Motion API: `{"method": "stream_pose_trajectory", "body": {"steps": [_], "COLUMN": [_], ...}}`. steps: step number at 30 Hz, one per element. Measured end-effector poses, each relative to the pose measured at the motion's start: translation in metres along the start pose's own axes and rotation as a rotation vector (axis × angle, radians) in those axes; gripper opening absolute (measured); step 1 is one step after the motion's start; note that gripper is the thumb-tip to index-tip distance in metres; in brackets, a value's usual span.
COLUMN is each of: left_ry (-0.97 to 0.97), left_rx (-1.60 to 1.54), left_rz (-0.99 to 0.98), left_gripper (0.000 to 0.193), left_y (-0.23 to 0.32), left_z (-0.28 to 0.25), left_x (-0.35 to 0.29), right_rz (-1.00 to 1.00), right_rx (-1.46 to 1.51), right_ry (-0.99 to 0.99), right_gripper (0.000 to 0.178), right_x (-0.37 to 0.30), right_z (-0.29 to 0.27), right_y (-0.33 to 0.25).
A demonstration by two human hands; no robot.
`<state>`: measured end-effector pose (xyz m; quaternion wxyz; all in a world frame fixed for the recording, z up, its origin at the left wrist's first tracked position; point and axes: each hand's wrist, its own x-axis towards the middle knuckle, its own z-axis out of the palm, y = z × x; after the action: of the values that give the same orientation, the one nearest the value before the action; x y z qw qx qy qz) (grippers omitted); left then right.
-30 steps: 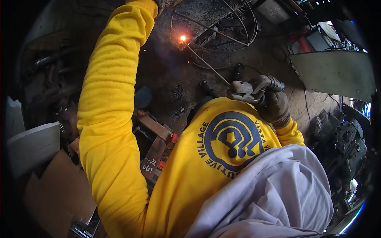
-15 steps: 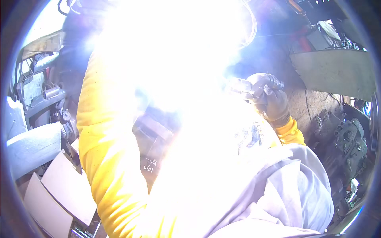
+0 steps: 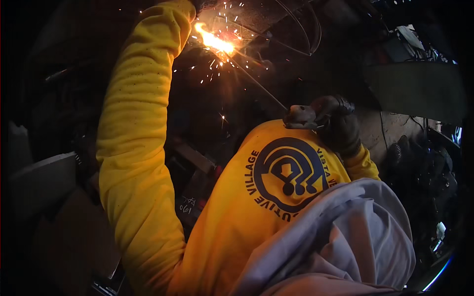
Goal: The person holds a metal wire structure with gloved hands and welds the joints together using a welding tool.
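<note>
My right hand (image 3: 340, 126), in a dark glove, is closed around a welding electrode holder (image 3: 300, 117) in front of my chest. From its jaws a thin welding rod (image 3: 259, 83) slants up and left. At the rod's far end a bright orange flare (image 3: 216, 43) throws sparks, and the workpiece there is lost in glare and darkness. My left arm, in a yellow sleeve (image 3: 136, 133), reaches up along the left to the top edge, just left of the flare. Darkness and the frame's edge hide the left hand's fingers.
A grey-green panel (image 3: 414, 91) stands at the far right, with dark machine parts (image 3: 434, 172) below it. Curved wire or cable (image 3: 316, 37) hangs at the top. Flat sheets (image 3: 74, 237) lean at lower left, in shadow. Grey cloth (image 3: 345, 241) drapes over my front.
The white-blue glare that covered the middle has gone, leaving an orange flare with flying sparks. The surroundings look much darker, and the rod now shows. My arms have hardly moved.
</note>
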<state>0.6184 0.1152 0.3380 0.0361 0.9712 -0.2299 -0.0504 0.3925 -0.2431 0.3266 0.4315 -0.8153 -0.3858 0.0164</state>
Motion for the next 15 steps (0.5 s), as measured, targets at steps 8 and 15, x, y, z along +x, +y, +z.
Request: {"method": "stream_pose_trajectory", "body": {"steps": [8, 15], "left_ry": [0.024, -0.005], "left_rx": [-0.221, -0.273], "left_rz": [-0.134, -0.200], "left_gripper": [0.022, 0.020], "left_y": [0.025, 0.025], "left_z": [-0.025, -0.028], "left_x": [-0.025, -0.025], "right_rz": [0.052, 0.089], "right_rx": [-0.039, -0.086], "right_ry": [0.010, -0.031], "right_gripper": [0.020, 0.026], "right_x": [-0.011, -0.019], "right_z": [0.002, 0.001], "right_y": [0.001, 0.008]}}
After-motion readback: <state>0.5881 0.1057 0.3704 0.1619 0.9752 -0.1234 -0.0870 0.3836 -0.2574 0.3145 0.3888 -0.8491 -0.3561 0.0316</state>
